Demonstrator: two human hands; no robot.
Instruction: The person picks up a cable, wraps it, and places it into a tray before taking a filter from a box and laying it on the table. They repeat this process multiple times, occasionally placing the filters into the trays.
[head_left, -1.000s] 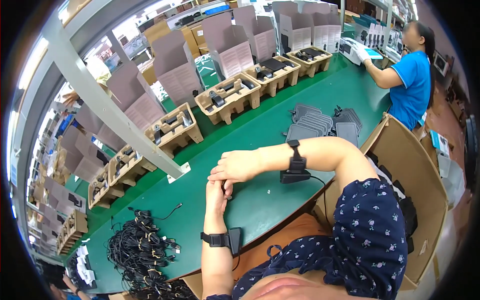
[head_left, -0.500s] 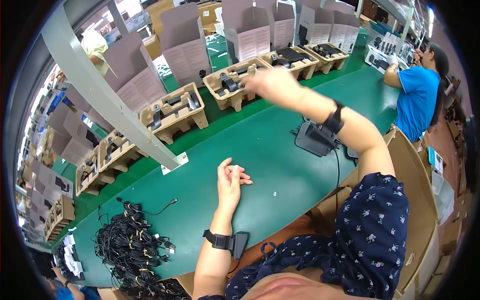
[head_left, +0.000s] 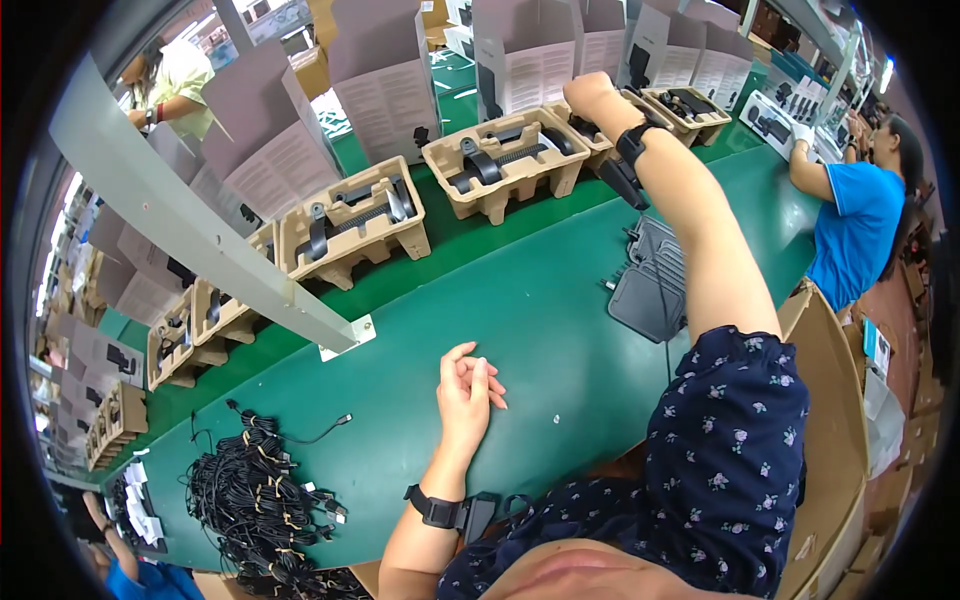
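My right arm reaches far across the green table [head_left: 530,340]. Its hand [head_left: 594,94] is bent down over a brown moulded-pulp tray [head_left: 596,144] holding black parts, and its fingers are hidden from view. Just left of it, another pulp tray [head_left: 520,187] carries a black curved bracket and a ribbed black strip. My left hand [head_left: 466,392] rests on the table, empty, its fingers loosely bent and apart. Beneath my right forearm lie flat black panels [head_left: 640,305] with thin cables. Black strapped devices sit on both wrists.
Tall open boxes [head_left: 385,110] stand behind the row of trays. A slanted metal post [head_left: 200,215] is bolted to the table. Tied black cables [head_left: 250,490] heap at the left. A co-worker in blue [head_left: 855,215] is at the right, another person [head_left: 180,90] across the table.
My right hand has moved away and to the right, from above the middle tray to the one beside it. My left hand stays on the table. The view has shifted slightly.
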